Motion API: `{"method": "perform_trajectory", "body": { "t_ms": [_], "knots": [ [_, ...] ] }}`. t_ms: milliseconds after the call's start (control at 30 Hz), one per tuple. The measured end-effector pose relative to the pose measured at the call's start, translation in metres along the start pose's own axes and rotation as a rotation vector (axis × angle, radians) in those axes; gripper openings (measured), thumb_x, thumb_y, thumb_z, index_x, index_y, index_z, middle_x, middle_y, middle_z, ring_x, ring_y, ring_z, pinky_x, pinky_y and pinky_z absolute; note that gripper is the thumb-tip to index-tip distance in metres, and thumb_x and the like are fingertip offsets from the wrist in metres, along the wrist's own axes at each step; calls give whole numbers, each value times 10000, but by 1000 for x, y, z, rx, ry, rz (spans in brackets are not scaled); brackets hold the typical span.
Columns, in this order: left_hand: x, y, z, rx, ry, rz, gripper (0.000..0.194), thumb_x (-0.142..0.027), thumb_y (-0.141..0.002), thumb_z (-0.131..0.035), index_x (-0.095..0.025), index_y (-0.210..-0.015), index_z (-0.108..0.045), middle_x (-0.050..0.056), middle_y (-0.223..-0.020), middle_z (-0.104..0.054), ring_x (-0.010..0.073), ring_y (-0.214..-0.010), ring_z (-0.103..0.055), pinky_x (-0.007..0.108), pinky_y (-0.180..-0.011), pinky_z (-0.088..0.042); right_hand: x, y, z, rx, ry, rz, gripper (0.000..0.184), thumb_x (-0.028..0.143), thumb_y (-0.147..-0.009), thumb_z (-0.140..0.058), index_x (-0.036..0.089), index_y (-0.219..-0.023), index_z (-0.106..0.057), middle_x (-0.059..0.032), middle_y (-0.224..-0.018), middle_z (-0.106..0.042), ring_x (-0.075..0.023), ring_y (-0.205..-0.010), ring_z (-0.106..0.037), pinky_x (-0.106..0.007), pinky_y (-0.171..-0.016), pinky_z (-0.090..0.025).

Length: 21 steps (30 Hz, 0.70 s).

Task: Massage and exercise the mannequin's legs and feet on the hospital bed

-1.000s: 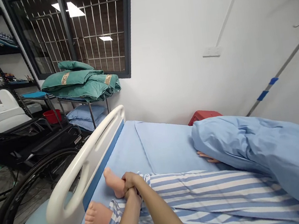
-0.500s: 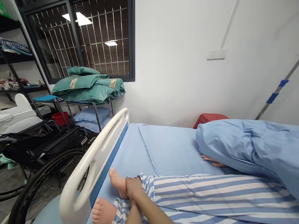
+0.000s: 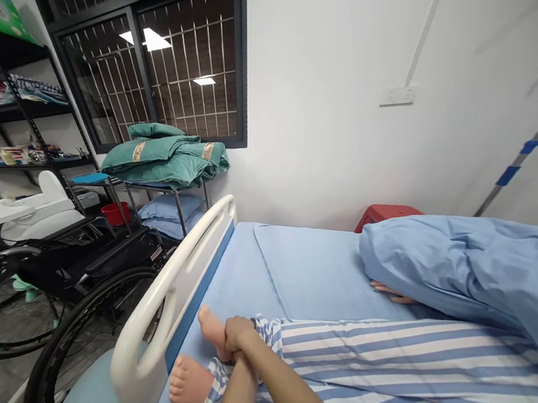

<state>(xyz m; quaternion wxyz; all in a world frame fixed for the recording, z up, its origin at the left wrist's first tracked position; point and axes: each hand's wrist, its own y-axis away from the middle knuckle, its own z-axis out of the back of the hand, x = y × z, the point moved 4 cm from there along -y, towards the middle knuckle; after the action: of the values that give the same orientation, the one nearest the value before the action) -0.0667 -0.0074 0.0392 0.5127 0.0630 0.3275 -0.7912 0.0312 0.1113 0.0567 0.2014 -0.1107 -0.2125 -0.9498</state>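
Observation:
A manikin in blue-and-white striped pyjama trousers (image 3: 376,358) lies on the bed, its two bare feet toward the footboard. My right hand (image 3: 239,333) is curled shut round the ankle of the far foot (image 3: 212,326), at the trouser cuff. My left hand (image 3: 248,365) sits just under my right wrist against the same cuff, and its fingers are hidden. The near foot (image 3: 187,384) lies free beside the footboard. A blue quilt (image 3: 479,280) covers the manikin's upper body, with a manikin hand (image 3: 391,292) showing at its edge.
The white footboard (image 3: 164,306) rims the blue-sheeted mattress (image 3: 296,263). Black wheelchairs (image 3: 77,277) stand left of the bed. Behind them are a trolley with folded green quilts (image 3: 166,158), blue pillows, a red basin (image 3: 114,213) and dark shelves. A red stool (image 3: 385,212) stands by the wall.
Both hands have stayed at the far ankle. Only the view has shifted a little, showing more of the wheelchairs and shelves on the left.

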Motion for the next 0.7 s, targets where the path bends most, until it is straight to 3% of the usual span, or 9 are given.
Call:
{"method": "perform_trajectory", "body": {
  "t_ms": [200,300,433,600,700],
  "knots": [
    [9,-1,-16,84,66,171,187,-159,-710,-315,-245,-548,-275,23,-588,-305,265,-708,-453,351,-559,-284,-11,-24,-10,85,78,-10,660,339,-411,-798,144,-1026,-660,-160,-1047,-670,-317,-930,-646,-385,-752,-534],
    [11,-1,-18,55,75,189,202,-176,-695,-326,-255,-541,-222,-4,-561,-213,266,-679,-441,358,-557,-275,-15,-31,-15,110,123,-29,679,368,-376,-812,155,-1003,-662,-148,-1012,-683,-304,-896,-657,-372,-728,-533],
    [8,-1,-18,67,-7,160,223,-153,-725,-302,-255,-543,-223,-40,-573,-81,246,-644,-431,353,-564,-270,-13,-27,-19,40,98,-58,634,306,-376,-812,142,-966,-650,-132,-948,-696,-292,-877,-656,-363,-736,-505],
    [4,-8,1,31,94,200,260,-127,-740,-297,-247,-540,-183,-38,-553,-130,200,-617,-386,313,-564,-252,-8,-2,-18,-54,57,-75,551,203,-521,-735,112,-1047,-600,-175,-975,-676,-291,-955,-627,-379,-827,-435],
    [-7,-11,16,200,310,196,262,-131,-760,-274,-246,-534,-207,-39,-533,-131,211,-633,-392,329,-584,-280,-12,11,-13,-74,32,-17,511,234,-606,-676,98,-1091,-585,-192,-1064,-647,-304,-1022,-594,-401,-884,-390]
  ]
}}
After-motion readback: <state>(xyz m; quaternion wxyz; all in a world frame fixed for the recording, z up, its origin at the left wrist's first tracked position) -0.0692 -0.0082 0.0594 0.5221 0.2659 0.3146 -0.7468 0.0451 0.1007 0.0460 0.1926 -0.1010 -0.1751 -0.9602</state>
